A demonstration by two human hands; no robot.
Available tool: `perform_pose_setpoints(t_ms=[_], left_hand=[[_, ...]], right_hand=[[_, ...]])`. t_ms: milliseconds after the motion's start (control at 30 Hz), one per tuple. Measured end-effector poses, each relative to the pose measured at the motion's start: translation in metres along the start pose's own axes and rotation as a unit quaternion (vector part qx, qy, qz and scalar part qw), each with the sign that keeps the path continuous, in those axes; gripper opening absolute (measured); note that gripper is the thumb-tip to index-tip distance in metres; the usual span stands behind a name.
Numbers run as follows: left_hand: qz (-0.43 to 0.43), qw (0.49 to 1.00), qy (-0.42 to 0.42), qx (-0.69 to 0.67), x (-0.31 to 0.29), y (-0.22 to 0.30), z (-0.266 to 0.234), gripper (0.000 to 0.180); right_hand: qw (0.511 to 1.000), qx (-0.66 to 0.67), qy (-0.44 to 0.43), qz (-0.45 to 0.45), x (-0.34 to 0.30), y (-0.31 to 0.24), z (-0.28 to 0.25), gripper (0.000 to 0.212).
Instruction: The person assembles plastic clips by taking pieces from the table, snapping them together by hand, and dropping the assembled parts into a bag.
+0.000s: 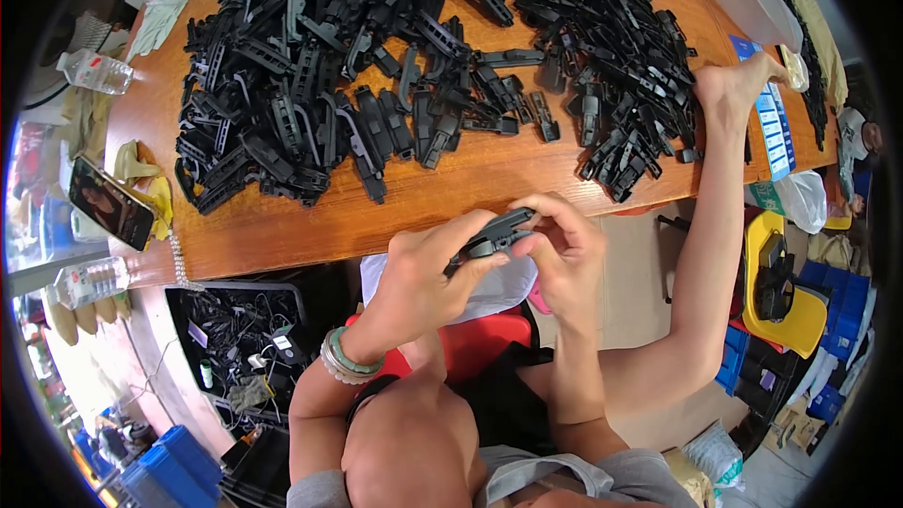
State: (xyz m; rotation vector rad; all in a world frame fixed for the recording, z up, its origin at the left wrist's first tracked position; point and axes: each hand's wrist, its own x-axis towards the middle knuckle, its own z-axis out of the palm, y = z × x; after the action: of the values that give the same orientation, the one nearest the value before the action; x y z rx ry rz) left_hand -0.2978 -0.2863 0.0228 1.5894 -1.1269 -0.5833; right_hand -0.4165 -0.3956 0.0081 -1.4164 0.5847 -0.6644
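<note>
- Both of my hands clamp one black plastic part (494, 233) just off the near table edge: my left hand (423, 273) wraps it from below, and my right hand (564, 249) pinches its right end with fingers together.
- On my left wrist sit pale bead bracelets (346, 357).
- Below left, a black bin (240, 339) holds cables and small oddments.
- Ahead, the wooden table (320, 221) carries a broad heap of black plastic parts (423, 47).
- At the table's left edge, a phone (110, 202) rests beside yellow gloves (141, 174); a water bottle (94, 71) lies farther off.
- To my right, another person's bare leg crosses up, its foot (738, 85) resting on the table edge against the heap.
</note>
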Motion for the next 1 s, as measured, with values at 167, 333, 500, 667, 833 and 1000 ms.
perform_pose_setpoints(t_ms=[167, 333, 500, 667, 833, 1000], left_hand=[[-0.006, 1.0, -0.005, 0.021, 0.001, 0.0, -0.001, 0.035], [0.02, 0.999, -0.021, 0.044, 0.002, -0.001, -0.004, 0.034], [0.027, 0.999, -0.01, 0.027, 0.001, -0.006, -0.003, 0.03], [-0.008, 1.0, -0.014, 0.0, -0.002, -0.009, -0.004, 0.031], [0.025, 0.997, -0.056, 0.045, 0.001, 0.001, -0.016, 0.032], [0.039, 0.975, 0.111, 0.187, 0.001, -0.019, -0.053, 0.028]], right_hand=[[1.0, 0.017, -0.013, 0.003, 0.001, 0.002, -0.004, 0.029], [0.998, 0.064, -0.017, -0.004, 0.002, 0.009, -0.006, 0.03], [0.999, 0.041, -0.02, 0.004, 0.003, 0.007, -0.007, 0.028], [0.997, 0.058, -0.038, 0.029, 0.007, 0.005, -0.005, 0.027], [0.997, -0.001, -0.075, 0.02, 0.005, 0.003, -0.008, 0.021], [0.982, -0.128, -0.14, -0.005, 0.017, -0.012, 0.006, 0.016]])
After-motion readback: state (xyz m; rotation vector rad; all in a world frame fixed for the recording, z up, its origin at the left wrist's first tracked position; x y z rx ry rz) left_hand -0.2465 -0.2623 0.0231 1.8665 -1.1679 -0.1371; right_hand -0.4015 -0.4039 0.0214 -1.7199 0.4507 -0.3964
